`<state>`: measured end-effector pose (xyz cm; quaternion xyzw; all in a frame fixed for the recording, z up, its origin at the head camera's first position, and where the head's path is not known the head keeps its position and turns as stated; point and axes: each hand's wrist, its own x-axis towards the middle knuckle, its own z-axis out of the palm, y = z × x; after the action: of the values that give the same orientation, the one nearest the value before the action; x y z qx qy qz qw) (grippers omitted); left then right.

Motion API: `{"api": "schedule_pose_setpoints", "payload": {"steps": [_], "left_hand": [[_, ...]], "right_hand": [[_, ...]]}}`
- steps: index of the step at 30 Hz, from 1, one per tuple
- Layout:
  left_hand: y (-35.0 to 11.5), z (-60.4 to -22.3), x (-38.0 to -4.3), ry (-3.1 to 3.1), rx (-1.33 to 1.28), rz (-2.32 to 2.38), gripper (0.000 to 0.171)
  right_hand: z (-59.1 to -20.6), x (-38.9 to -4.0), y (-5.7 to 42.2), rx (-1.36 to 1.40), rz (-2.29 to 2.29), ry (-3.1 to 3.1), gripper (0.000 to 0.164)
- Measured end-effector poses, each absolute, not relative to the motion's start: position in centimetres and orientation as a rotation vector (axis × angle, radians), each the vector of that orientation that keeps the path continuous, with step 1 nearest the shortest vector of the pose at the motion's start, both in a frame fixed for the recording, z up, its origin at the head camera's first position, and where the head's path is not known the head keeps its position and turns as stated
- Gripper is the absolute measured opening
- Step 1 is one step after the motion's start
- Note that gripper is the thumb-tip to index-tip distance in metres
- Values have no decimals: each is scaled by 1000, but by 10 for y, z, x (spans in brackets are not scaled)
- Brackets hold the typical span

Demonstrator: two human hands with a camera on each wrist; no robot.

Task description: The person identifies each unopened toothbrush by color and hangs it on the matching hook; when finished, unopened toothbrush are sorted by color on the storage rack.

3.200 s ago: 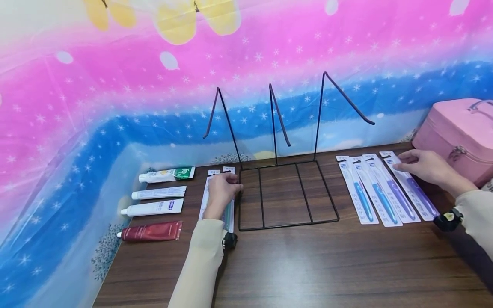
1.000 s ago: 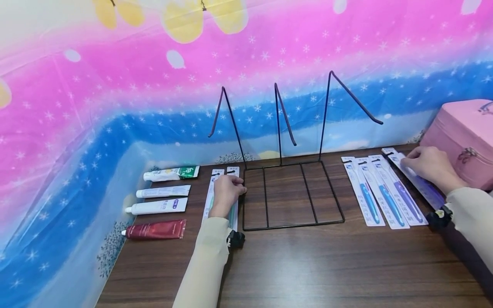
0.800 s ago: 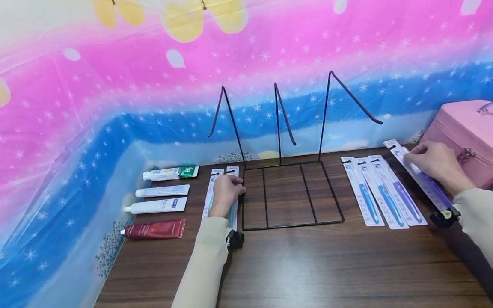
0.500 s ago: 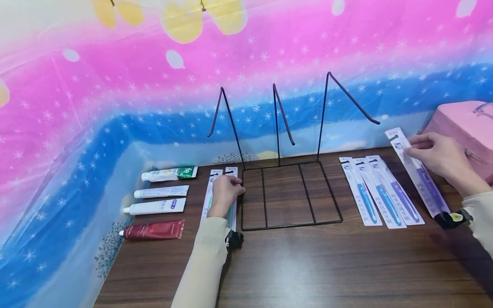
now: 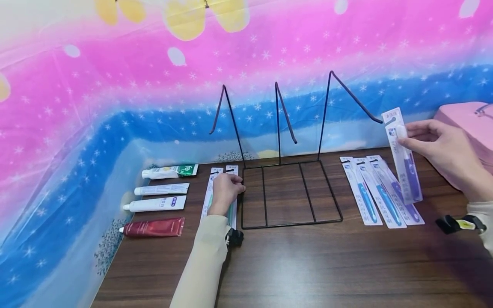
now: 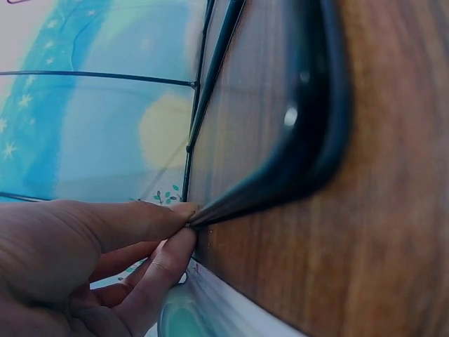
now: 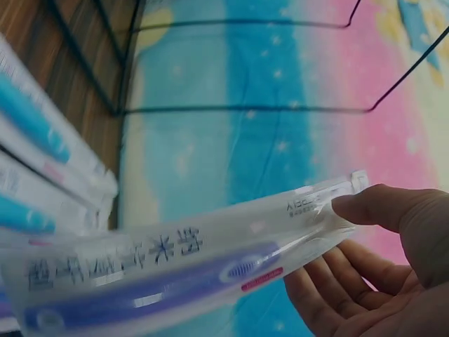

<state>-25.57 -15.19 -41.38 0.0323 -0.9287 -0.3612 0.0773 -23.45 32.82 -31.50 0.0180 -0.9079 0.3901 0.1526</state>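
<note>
My right hand (image 5: 446, 149) pinches the edge of a packaged purple toothbrush (image 5: 402, 158), raised off the table and nearly upright. Its hang hole is close to the tip of the right hook of the black wire rack (image 5: 291, 226). In the right wrist view the thumb lies on the toothbrush pack (image 7: 161, 270) near one end. My left hand (image 5: 224, 193) pinches the left side bar of the rack's base; the left wrist view shows thumb and finger meeting on the wire (image 6: 245, 189). Under this hand lie two packaged green toothbrushes (image 5: 209, 199), partly hidden.
Several packaged toothbrushes (image 5: 362, 192), blue and purple, lie right of the rack. Several toothpaste tubes (image 5: 155, 203) are lined up at the left. A pink case (image 5: 464, 124) stands at the back right, and a patterned cloth (image 5: 154, 85) covers the wall behind.
My right hand has lifted the purple toothbrush off the table, tilted it more upright and brought it left towards the right hook. The left hand has kept its hold on the rack.
</note>
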Motion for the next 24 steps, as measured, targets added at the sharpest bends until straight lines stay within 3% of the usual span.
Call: {"api": "schedule_pose_setpoints", "payload": {"steps": [9, 24], "left_hand": [[-151, -413, -256, -2787, 112, -1078, 13], [-150, -412, -254, -2791, 116, -1099, 13]], "right_hand": [[-293, -212, 300, 216, 1306, -2469, 42], [-272, -183, 272, 306, 1318, -2417, 44]]}}
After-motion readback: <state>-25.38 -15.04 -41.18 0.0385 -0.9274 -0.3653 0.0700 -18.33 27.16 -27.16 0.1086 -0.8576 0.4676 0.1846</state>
